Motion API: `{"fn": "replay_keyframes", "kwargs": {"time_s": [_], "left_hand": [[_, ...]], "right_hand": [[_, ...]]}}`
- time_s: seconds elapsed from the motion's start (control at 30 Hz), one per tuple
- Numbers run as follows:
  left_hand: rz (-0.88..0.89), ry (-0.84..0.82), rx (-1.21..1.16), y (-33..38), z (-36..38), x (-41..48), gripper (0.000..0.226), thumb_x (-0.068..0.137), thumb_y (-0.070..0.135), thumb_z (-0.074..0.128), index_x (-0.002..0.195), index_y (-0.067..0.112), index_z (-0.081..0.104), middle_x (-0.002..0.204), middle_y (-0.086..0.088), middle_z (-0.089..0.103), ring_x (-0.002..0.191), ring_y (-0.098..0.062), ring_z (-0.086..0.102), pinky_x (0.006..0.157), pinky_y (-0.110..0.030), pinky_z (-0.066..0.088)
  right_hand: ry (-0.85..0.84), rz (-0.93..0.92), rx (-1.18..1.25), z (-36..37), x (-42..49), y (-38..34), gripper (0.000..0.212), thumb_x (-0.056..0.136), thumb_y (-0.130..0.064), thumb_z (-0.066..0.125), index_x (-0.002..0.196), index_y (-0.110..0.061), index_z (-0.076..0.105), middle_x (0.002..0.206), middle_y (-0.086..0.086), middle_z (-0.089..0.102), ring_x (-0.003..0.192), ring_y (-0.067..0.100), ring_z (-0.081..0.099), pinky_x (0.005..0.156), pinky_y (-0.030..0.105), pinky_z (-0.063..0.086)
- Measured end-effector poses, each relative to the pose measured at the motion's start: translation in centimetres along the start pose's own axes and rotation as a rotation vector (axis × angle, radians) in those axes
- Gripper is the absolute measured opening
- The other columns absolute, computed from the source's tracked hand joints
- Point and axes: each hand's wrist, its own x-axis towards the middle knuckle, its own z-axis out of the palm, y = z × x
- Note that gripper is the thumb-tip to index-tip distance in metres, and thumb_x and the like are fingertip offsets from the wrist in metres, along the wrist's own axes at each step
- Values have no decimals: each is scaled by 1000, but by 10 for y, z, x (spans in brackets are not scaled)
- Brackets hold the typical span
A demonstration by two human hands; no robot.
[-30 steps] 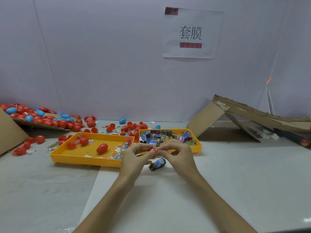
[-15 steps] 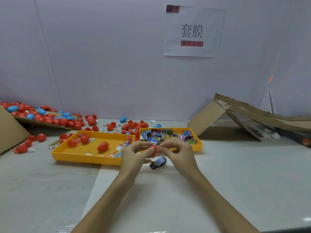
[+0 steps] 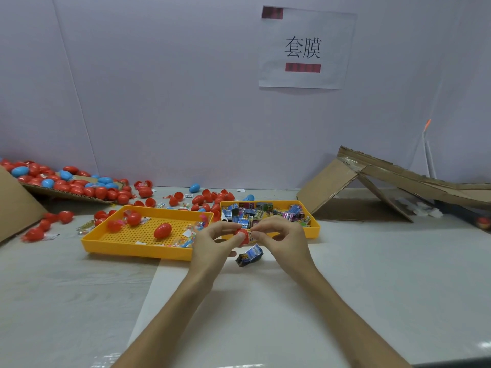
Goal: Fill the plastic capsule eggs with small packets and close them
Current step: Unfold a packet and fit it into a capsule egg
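Carefully, with my left hand [image 3: 210, 244] gripping the red egg [image 3: 241, 234] just before the packet tray [image 3: 314, 231], I should steady it while my right hand [image 3: 283, 241], pinching the packet [image 3: 252, 237], pushes it fully inside

Left hand [image 3: 211, 244], right hand [image 3: 283, 241], fingertips [image 3: 240, 236] together

We faced a pale lilac wall [image 3: 159, 88] with a white paper sign [image 3: 305, 49] stuck high up. Below the sign lay a pale grey tabletop [image 3: 372, 274], evenly lit. Below and right of the sign, brown cardboard [image 3: 329, 187] stood tent-like; far left of the sign, a wall seam [image 3: 78, 96] slanted down.
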Motion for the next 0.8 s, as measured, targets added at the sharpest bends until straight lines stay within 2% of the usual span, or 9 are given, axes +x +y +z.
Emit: {"fn": "replay_keyframes", "kwargs": {"time_s": [0.13,0.27,0.37,0.5,0.6,0.7,0.8], "left_hand": [[8,-17,-1,0,-1,-1,12,86,19,79,97,22,74,97,2,75,79,-10,74,60,-21,58],[19,-46,-26,1,-2,-3,15,87,17,78,101,20,75,96,1,77,79,-16,75,64,-26,60],[27,-61,-40,3,-1,-4,12,88,15,77,96,23,77,91,3,77,77,-15,75,62,-23,59],[23,-90,-77,4,1,-6,9,89,14,75,95,19,78,84,5,77,78,-16,76,64,-21,59],[-10,-87,-123,5,2,-6,8,88,13,75,96,15,78,89,-3,77,81,-20,77,67,-23,60],[-47,-88,-165,4,1,-6,12,88,14,75,100,10,76,98,-12,76,83,-24,77,72,-29,62],[-108,-84,-260,4,0,-6,18,88,15,75,103,6,74,100,-16,76,87,-27,77,76,-32,63]], "right_hand": [[-9,-10,18,0,-1,0,9,84,-13,79,91,-18,80,93,-9,71,88,5,68,68,19,54],[-16,-27,32,0,-1,0,8,84,-11,79,89,-17,80,92,-7,72,86,8,69,65,17,51],[-22,-35,36,0,-1,1,8,84,-12,79,90,-18,80,92,-7,72,85,7,69,65,17,51],[-19,-25,43,0,-1,1,10,84,-17,80,92,-23,78,93,-10,73,86,7,70,66,19,53],[36,-29,28,2,-2,1,17,81,-25,83,96,-24,74,98,-12,70,85,5,68,65,17,52],[133,-104,-61,6,-4,1,20,79,-26,84,87,-24,67,93,-10,62,79,9,62,61,18,49],[146,-229,-115,12,-7,3,10,85,-22,80,86,-19,71,89,-6,58,76,9,58,63,16,47]]}}
